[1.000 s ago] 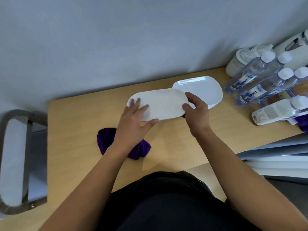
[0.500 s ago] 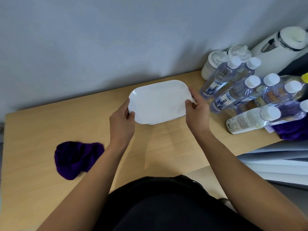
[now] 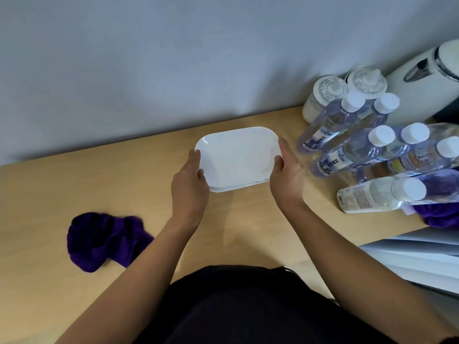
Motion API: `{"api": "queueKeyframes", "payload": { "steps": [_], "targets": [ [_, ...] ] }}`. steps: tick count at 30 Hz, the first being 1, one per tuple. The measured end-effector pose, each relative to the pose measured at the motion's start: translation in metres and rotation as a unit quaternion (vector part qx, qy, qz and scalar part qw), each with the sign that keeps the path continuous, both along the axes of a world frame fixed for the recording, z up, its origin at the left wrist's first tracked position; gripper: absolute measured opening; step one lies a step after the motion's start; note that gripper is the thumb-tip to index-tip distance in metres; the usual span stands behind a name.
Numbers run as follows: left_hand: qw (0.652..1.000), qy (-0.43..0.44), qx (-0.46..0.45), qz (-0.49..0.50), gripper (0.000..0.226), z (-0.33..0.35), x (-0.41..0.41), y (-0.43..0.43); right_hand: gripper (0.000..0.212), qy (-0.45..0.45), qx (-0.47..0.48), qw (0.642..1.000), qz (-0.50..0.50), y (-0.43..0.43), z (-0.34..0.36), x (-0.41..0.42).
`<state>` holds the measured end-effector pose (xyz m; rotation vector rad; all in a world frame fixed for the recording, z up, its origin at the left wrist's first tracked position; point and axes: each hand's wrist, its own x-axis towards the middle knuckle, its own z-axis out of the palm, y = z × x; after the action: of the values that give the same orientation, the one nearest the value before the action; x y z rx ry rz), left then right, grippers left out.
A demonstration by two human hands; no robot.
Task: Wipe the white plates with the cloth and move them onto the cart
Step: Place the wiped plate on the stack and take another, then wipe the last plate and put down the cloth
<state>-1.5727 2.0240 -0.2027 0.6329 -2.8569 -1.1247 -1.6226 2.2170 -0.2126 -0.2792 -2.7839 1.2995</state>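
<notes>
Obs.: both hands hold the plates (image 3: 237,157) by the ends. The left hand (image 3: 190,187) is curled round the left rim and the right hand (image 3: 288,180) has its thumb over the right rim, fingers blurred; the stack of two (a second rim shows beneath) is at mid-table (image 3: 74,184), lifted or resting I cannot tell. Risk 1: if the stack tips on the way to the cart (not in view), the top plate could slide off the lower one. Risk 2: the right hand is just beside the bottles (image 3: 347,150) and could knock them, and the cloth (image 3: 104,239) lies well apart at left, so wiping might get skipped.
</notes>
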Motion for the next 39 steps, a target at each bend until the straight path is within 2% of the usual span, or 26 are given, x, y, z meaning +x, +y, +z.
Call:
{"api": "queueKeyframes", "payload": {
  "steps": [5,8,12,16,21,23,26,28,30,32,34,37,39],
  "targets": [
    [1.0,0.013,0.011,-0.01,0.05,0.002,0.002,-0.007,0.051,0.005,0.015,0.999,0.038,0.002,-0.004,-0.003],
    [1.0,0.023,0.006,-0.015,0.049,0.008,0.012,-0.019,0.046,0.062,0.04,0.994,0.074,-0.012,0.002,0.001],
    [0.999,0.037,-0.021,-0.009,0.044,0.008,0.035,-0.052,0.038,0.09,-0.032,0.982,0.165,-0.058,0.024,0.024],
    [0.999,0.013,-0.052,0.007,0.035,0.015,0.069,-0.095,0.037,0.115,-0.068,0.951,0.28,-0.115,0.035,0.057],
    [0.993,-0.055,-0.093,0.045,0.034,0.018,0.118,-0.156,0.036,0.033,-0.078,0.913,0.4,-0.178,0.026,0.094],
    [0.989,-0.102,-0.106,0.032,0.045,0.013,0.135,-0.178,0.033,-0.01,-0.072,0.899,0.432,-0.198,0.02,0.106],
    [0.97,-0.22,-0.102,-0.022,0.067,0.003,0.153,-0.194,0.033,-0.061,-0.054,0.89,0.448,-0.219,0.014,0.12],
    [0.96,-0.238,-0.133,-0.058,0.058,-0.005,0.16,-0.198,0.032,-0.072,-0.041,0.889,0.45,-0.225,0.012,0.125],
    [0.97,-0.188,-0.142,-0.056,0.034,-0.006,0.158,-0.201,0.029,-0.078,-0.048,0.888,0.45,-0.226,0.013,0.127],
    [0.986,-0.145,-0.086,-0.018,0.022,0.004,0.15,-0.203,0.028,-0.087,-0.071,0.89,0.443,-0.222,0.015,0.129],
    [0.992,-0.101,0.056,0.047,0.017,0.021,0.14,-0.198,0.031,-0.09,-0.1,0.894,0.428,-0.217,0.018,0.131],
    [0.953,-0.045,0.286,0.092,0.013,0.051,0.12,-0.176,0.043,-0.048,-0.166,0.91,0.378,-0.207,0.03,0.131],
    [0.925,-0.022,0.371,0.082,0.013,0.065,0.107,-0.158,0.048,-0.005,-0.203,0.92,0.334,-0.196,0.043,0.126]
  ]
}}
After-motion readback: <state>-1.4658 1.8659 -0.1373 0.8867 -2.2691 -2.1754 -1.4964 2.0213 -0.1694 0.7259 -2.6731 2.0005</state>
